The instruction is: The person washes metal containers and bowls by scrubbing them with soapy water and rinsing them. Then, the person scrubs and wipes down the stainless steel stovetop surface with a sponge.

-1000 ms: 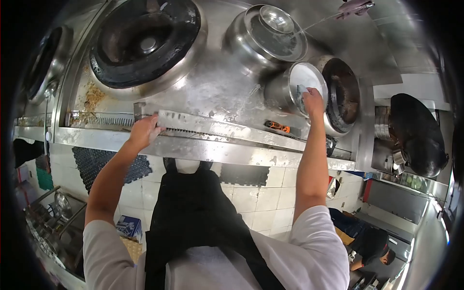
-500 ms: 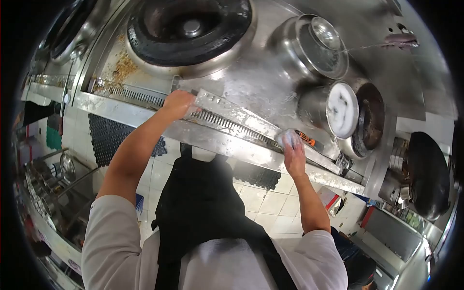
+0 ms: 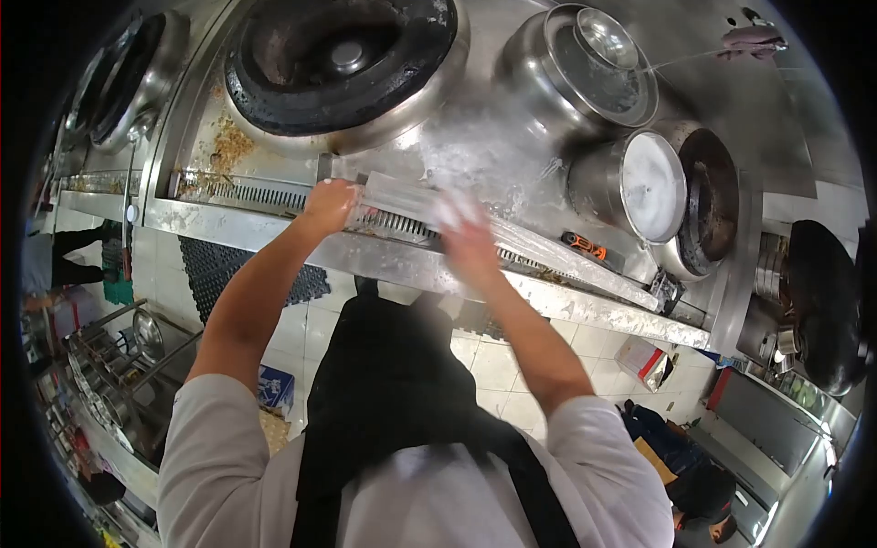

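Observation:
My left hand (image 3: pixel 331 205) is closed on the left end of a long metal strip (image 3: pixel 566 256), which lies slantwise over a slotted drain channel (image 3: pixel 265 195) at the stove's front edge. Smeared by motion, my right hand (image 3: pixel 464 236) is over the strip's left half, with something whitish at its fingers that I cannot make out clearly. Right of it, an orange and black tool (image 3: pixel 583 245) rests behind the strip. A metal pot (image 3: pixel 598 187) holding white foam (image 3: pixel 652 185) stands farther right.
A large black wok ring (image 3: pixel 301 114) is at the back left, with brown food scraps (image 3: pixel 228 151) beside it. Stacked metal bowls (image 3: pixel 607 38) top a pot at the back. A dark wok (image 3: pixel 822 306) is at the far right. Another person (image 3: pixel 699 484) is at the lower right.
My right hand went from the foam pot to the strip's right part, then left along the strip. My left hand stayed at the strip's left end. The camera view shifted.

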{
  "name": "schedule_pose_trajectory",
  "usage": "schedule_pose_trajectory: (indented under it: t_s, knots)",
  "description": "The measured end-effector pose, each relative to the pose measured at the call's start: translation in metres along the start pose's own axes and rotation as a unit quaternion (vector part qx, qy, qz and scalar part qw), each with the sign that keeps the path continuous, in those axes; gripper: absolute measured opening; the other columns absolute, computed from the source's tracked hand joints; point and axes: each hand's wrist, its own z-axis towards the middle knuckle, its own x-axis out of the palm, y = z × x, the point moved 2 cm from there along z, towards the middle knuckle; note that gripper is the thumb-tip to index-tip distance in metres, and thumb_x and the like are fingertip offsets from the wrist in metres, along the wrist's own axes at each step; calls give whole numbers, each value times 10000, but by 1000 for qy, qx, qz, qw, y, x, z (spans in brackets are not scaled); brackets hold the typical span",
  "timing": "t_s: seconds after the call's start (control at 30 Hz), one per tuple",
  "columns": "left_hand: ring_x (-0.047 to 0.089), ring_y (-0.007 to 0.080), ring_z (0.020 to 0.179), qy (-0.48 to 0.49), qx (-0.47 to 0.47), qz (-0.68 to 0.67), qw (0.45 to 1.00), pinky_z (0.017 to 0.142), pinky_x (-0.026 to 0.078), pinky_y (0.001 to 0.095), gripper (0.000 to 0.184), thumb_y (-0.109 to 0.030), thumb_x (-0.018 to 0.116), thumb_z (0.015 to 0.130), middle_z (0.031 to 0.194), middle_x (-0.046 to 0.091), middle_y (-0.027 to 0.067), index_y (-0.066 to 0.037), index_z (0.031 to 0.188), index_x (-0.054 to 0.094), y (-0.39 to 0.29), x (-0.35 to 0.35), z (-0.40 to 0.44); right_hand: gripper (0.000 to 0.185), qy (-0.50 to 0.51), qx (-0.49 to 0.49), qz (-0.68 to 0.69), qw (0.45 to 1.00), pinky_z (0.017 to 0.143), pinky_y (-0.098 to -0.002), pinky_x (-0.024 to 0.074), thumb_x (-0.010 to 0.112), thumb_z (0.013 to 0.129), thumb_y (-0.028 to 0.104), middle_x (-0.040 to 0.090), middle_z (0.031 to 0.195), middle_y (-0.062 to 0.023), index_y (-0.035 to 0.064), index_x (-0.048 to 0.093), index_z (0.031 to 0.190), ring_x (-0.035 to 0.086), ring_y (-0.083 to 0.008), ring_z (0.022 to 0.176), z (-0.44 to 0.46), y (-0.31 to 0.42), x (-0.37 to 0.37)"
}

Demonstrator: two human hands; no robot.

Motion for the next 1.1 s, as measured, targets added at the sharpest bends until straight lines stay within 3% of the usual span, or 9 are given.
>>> schedule_pose_trajectory:
  t_s: [0.13,0.3,0.47,0.6,0.63,0.7,0.8,0.93,1.1]
  knots:
    - [623,337,799,-2,-9,-30,1000,702,499,429,182,-248,591,778,831,634,141,-73,798,641,4,14,5,583,49,78,-170,981,1065,-518,270,593,664,16,404,1364,-142,133,482,1224,359,-324,1280,-99,-77,-59]
    - [614,348,787,-20,-28,-25,999,706,490,433,424,-483,622,768,824,629,152,-59,785,644,4,23,8,259,-12,76,-32,997,1054,-527,286,573,724,71,376,1399,-113,109,660,966,354,-396,1263,-22,-5,2]
    - [610,351,817,-30,10,-24,999,738,486,435,422,-478,599,790,846,630,163,-59,821,648,13,19,2,334,-65,24,9,998,1062,-540,259,563,738,63,432,1354,-92,138,613,1060,356,-355,1270,17,37,17]
    - [619,356,836,35,-33,14,999,742,494,428,268,-289,547,829,833,631,174,-47,881,652,-12,-7,2,388,-98,138,-99,981,1051,-503,294,552,706,-16,480,1268,-108,122,607,1065,364,-324,1272,-97,-57,-29]
    - [620,357,830,31,-27,25,999,740,496,428,306,-333,552,829,839,633,176,-50,885,654,-6,4,3,432,-193,151,-95,965,1039,-497,316,544,681,-37,482,1233,-123,106,583,1086,384,-315,1258,-127,-81,-44]
    - [623,359,816,21,-17,51,998,736,500,430,384,-421,562,827,851,636,181,-55,893,658,9,24,3,448,-73,195,-186,960,1052,-508,288,550,670,-16,420,1326,-129,81,551,1107,349,-339,1276,-149,-93,-82]
    - [624,357,836,14,-41,22,999,747,502,423,437,-489,574,808,885,638,186,-71,900,661,0,17,5,427,-200,188,-120,954,1074,-498,250,546,692,0,412,1351,-144,83,585,1109,324,-349,1291,-129,-78,-42]
    - [623,346,858,60,-78,57,993,757,500,418,429,-487,585,800,892,639,180,-79,908,662,-14,0,8,313,-123,158,-9,980,1089,-501,211,532,708,-3,410,1368,-116,88,647,985,314,-346,1295,-43,0,-13]
    - [623,329,865,3,-63,9,998,779,497,408,448,-493,594,793,896,639,174,-60,891,653,-16,-3,3,328,-117,154,-65,979,1009,-477,362,574,676,13,484,1316,-106,151,644,964,421,-359,1230,-112,-51,-40]
